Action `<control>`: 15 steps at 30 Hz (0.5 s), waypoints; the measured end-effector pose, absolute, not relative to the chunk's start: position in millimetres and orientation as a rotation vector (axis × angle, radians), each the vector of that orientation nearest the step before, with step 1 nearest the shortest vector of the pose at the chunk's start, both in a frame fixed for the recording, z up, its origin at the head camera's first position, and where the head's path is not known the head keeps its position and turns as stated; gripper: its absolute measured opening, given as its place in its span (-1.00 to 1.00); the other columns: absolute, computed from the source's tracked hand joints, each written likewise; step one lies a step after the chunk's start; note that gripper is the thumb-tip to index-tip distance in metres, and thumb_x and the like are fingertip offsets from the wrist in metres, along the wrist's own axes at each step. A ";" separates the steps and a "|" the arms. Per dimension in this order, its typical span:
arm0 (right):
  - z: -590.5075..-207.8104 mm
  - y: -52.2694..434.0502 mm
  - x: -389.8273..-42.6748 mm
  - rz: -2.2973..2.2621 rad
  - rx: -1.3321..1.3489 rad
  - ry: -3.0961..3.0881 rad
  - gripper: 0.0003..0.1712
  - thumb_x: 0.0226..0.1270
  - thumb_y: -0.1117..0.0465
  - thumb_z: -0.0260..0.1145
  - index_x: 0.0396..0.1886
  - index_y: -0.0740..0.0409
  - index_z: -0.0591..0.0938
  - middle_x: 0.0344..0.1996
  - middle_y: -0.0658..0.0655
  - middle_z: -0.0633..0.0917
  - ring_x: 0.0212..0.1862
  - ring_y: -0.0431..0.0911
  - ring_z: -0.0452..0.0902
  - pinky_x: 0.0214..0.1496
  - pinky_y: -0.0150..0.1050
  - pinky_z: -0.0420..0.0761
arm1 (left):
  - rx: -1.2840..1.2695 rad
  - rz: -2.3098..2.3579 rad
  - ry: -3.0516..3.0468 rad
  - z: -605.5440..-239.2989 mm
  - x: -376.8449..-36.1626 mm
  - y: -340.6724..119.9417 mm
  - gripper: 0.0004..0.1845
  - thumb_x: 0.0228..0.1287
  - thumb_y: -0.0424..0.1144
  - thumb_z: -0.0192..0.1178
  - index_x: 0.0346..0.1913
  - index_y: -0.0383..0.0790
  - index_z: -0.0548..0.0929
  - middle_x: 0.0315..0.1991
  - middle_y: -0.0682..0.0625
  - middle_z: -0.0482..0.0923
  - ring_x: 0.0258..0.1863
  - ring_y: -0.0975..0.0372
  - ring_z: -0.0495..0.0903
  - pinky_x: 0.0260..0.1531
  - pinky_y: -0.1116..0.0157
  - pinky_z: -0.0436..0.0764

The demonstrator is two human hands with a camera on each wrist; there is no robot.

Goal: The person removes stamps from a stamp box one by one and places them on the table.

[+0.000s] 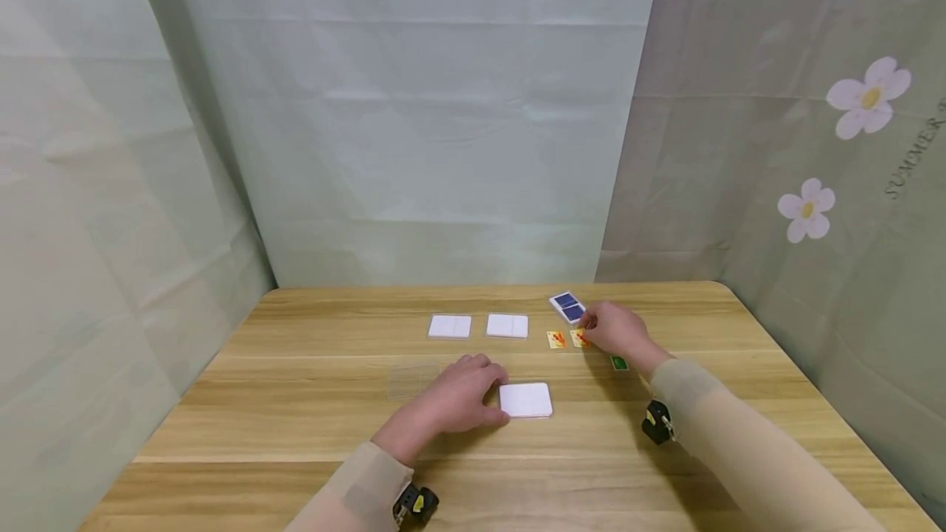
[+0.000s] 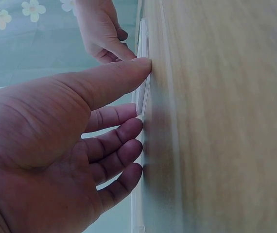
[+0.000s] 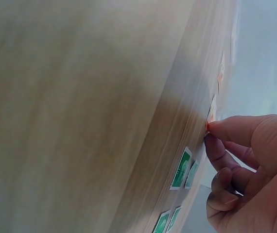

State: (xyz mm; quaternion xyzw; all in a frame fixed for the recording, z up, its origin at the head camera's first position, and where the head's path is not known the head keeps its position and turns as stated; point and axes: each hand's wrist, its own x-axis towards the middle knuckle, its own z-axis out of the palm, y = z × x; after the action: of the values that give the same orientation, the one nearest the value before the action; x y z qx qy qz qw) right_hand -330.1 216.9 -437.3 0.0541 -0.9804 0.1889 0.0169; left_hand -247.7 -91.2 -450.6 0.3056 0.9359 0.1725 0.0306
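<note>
Right hand (image 1: 617, 329) pinches an orange card (image 1: 580, 338) far right on the table (image 1: 296, 401), blue deck (image 1: 567, 307) just beyond its fingertips; left hand (image 1: 458, 396) lies spread, touching the near white card's (image 1: 526, 400) left edge

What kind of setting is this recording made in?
Probably a makeshift indoor recording corner: a wooden table enclosed by hung pale green cloth and a flower-print curtain, with small cards laid out.
</note>
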 end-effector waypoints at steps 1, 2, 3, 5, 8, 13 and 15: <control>-437.4 216.6 -330.0 0.586 0.168 -3.048 -0.87 0.42 0.28 0.48 -0.10 0.18 0.84 -0.18 0.14 0.80 -0.18 0.03 0.62 0.03 0.08 0.66 | 0.940 0.534 2.884 -450.6 -247.4 -91.3 -0.49 0.28 0.01 0.64 0.18 -0.11 0.75 0.09 0.04 0.65 0.06 0.18 0.54 0.23 0.10 0.59; -437.4 216.3 -329.8 0.585 0.170 -3.048 -0.87 0.42 0.28 0.48 -0.10 0.19 0.84 -0.18 0.14 0.79 -0.18 0.04 0.61 0.03 0.08 0.65 | 0.939 0.537 2.883 -450.5 -247.2 -91.3 -0.50 0.28 0.01 0.64 0.18 -0.11 0.76 0.09 0.04 0.65 0.06 0.18 0.54 0.23 0.10 0.59; -437.6 216.1 -329.7 0.584 0.169 -3.048 -0.87 0.42 0.29 0.48 -0.10 0.18 0.84 -0.18 0.14 0.79 -0.17 0.04 0.61 0.04 0.08 0.65 | 0.938 0.539 2.883 -450.5 -247.1 -91.2 -0.50 0.28 0.01 0.64 0.18 -0.11 0.76 0.09 0.04 0.65 0.06 0.18 0.54 0.23 0.10 0.59; -437.7 215.4 -329.5 0.580 0.167 -3.046 -0.86 0.41 0.29 0.49 -0.09 0.18 0.84 -0.17 0.14 0.79 -0.17 0.05 0.61 0.04 0.08 0.65 | 0.934 0.541 2.883 -450.5 -246.9 -91.2 -0.50 0.28 0.01 0.64 0.18 -0.11 0.76 0.09 0.04 0.65 0.06 0.18 0.54 0.23 0.10 0.59; -437.8 215.3 -329.8 0.576 0.172 -3.042 -0.84 0.39 0.30 0.49 -0.08 0.18 0.84 -0.16 0.15 0.79 -0.16 0.05 0.61 0.04 0.09 0.64 | 0.930 0.540 2.883 -450.5 -246.6 -90.9 -0.49 0.28 0.01 0.64 0.18 -0.12 0.76 0.10 0.04 0.65 0.06 0.17 0.54 0.23 0.10 0.59; -435.5 215.8 -327.8 0.616 0.174 -3.036 -0.80 0.43 0.26 0.48 -0.01 0.21 0.82 -0.12 0.18 0.79 -0.14 0.05 0.63 0.03 0.08 0.66 | 0.935 0.531 2.886 -449.9 -247.2 -90.7 -0.49 0.28 0.01 0.64 0.19 -0.12 0.76 0.10 0.03 0.66 0.06 0.18 0.54 0.23 0.11 0.59; -433.2 215.2 -325.1 0.651 0.168 -3.027 -0.78 0.46 0.24 0.47 0.01 0.21 0.82 -0.11 0.18 0.78 -0.13 0.05 0.63 0.02 0.07 0.66 | 0.936 0.529 2.885 -449.0 -247.0 -90.7 -0.49 0.29 0.01 0.64 0.19 -0.12 0.76 0.10 0.03 0.66 0.05 0.18 0.54 0.22 0.12 0.59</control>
State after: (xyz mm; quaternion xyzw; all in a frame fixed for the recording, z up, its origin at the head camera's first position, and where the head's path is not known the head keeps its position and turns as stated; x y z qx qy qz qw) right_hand -325.1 215.2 -433.2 0.0542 -0.9760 0.2099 0.0205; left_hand -247.0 -90.7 -449.0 0.3039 0.9365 0.1718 0.0312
